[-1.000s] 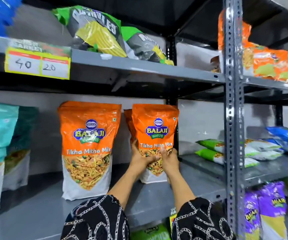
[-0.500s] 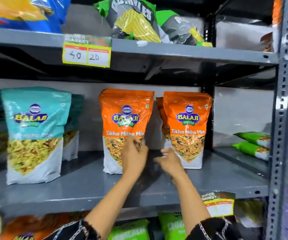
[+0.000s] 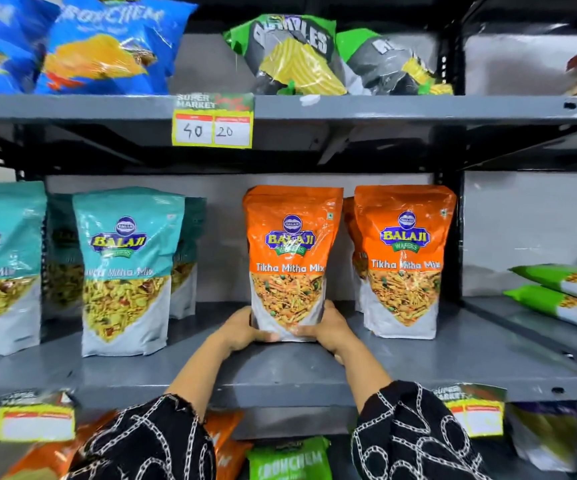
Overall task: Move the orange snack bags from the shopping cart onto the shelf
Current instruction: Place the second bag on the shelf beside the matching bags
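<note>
The left orange snack bag point(image 3: 289, 261) is standing upright on the shelf point(image 3: 280, 372), now gripped at its base. Half a second ago both hands were approaching it empty; the left hand point(image 3: 242, 329) and right hand point(image 3: 328, 327) are now clasping its lower corners. A second orange bag point(image 3: 403, 258) is standing just beside it, released. This suggests the bag is being straightened. The shopping cart is not in view.
</note>
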